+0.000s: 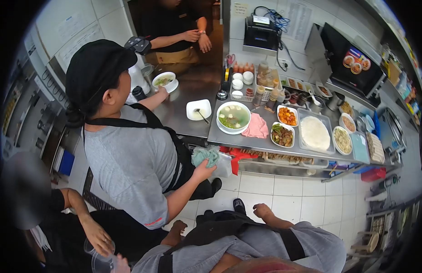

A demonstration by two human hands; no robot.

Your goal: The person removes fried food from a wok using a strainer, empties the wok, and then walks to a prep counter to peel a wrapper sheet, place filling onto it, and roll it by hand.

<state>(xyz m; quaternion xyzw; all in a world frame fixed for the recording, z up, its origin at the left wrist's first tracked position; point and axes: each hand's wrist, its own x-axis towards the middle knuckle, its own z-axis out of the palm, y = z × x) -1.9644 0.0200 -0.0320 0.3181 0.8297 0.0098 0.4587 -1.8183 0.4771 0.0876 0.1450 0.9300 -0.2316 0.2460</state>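
My right hand (263, 211) hangs over the tiled floor in front of my apron (220, 232), fingers loosely bent and apart, with nothing visible in it. Lower at the left, my left hand (177, 227) hangs near a co-worker's elbow; its fingers look loose, and no object shows in it. The nearest person, in a grey shirt and black apron, grips a green cloth (205, 157) in one hand. That person's other hand is at a white bowl of soup (164, 80) on a plate.
On the steel counter (229, 140) stand a large soup bowl (233, 116), a pink cloth (255, 126), food bowls (283, 135) and a tub of white food (315, 132). Another person stands behind the counter. At lower left, a co-worker's hand (99, 239) holds clear plastic containers (101, 261).
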